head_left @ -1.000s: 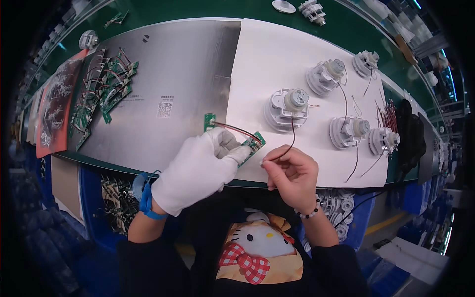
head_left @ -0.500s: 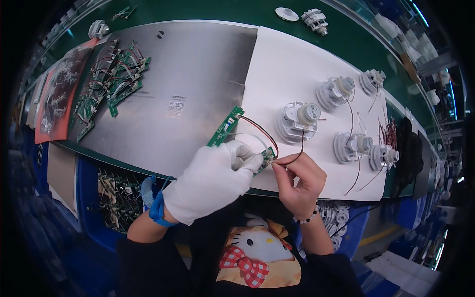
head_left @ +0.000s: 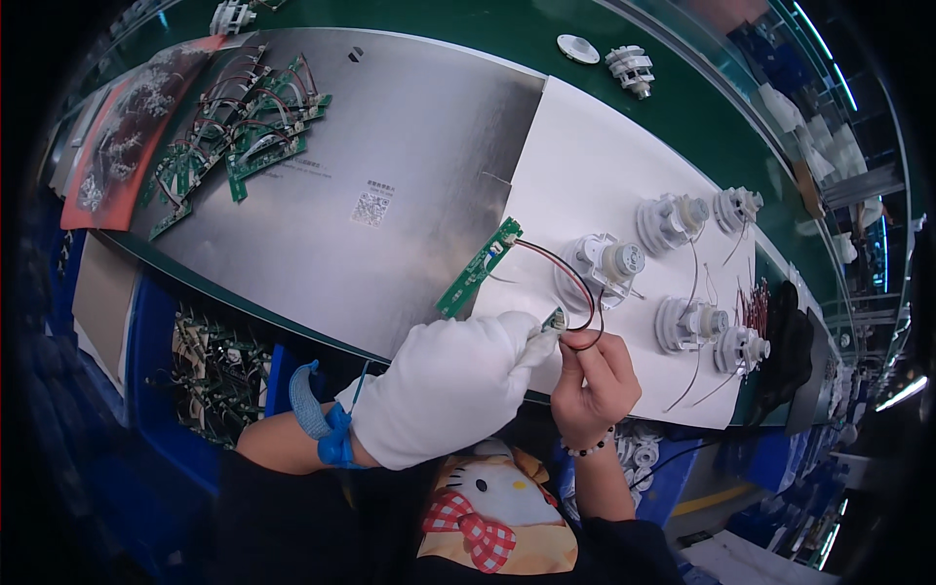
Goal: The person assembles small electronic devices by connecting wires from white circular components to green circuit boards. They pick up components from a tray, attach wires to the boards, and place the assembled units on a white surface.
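My left hand, in a white glove with a blue strap at the wrist, is closed in a pinch on a small green circuit board; the glove covers most of it. Red and black wires link this piece to a long green circuit board beyond the glove. At the small board's edge my bare right hand pinches a thin dark wire that curves toward the nearest white motor unit. The wire's tip is hidden by fingers.
More white motor units with trailing wires stand on the white sheet. Several wired boards lie on the metal plate, beside an orange bag. A red wire bundle sits at right. Blue bins hang below the table edge.
My left hand has rolled over, and its glove now covers more of the small board. The right hand stays close against it, still pinching the wire. The whole view has shifted slightly.
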A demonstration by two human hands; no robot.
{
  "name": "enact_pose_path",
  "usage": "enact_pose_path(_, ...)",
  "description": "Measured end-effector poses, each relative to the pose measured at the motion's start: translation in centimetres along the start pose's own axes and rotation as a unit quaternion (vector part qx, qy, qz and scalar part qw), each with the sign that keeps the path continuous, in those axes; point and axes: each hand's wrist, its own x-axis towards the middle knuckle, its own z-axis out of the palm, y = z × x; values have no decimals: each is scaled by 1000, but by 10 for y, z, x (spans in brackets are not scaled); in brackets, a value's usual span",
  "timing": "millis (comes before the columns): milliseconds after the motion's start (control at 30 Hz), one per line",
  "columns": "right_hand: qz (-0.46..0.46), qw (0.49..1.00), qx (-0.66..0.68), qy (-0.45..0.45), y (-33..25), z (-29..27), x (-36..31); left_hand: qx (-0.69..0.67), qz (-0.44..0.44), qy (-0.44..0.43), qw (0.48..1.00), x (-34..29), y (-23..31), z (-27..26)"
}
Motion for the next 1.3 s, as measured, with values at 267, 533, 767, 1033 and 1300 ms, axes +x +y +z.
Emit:
enact_pose_path(267, 36, 997, 19, 68, -1, 5, -5, -69, -4, 30, 997, -3, 1, 8)
enact_pose_path(533, -1, 997, -20, 79, -1, 5, -6, -170, -31, 63, 983, -5, 7, 11)
enact_pose_path(767, 217, 940, 249, 89, 1, 5, -17, -231, -68, 76, 968, -7, 3, 25)
enact_pose_path(1033, 377, 717, 586, -27, 1, -5, -20, -242, -134, 43, 960, -10, 4, 24)
enact_pose_path(1300, 374, 760, 531, -24, -6, -1, -20, -208, -126, 0, 970, -18, 4, 14)
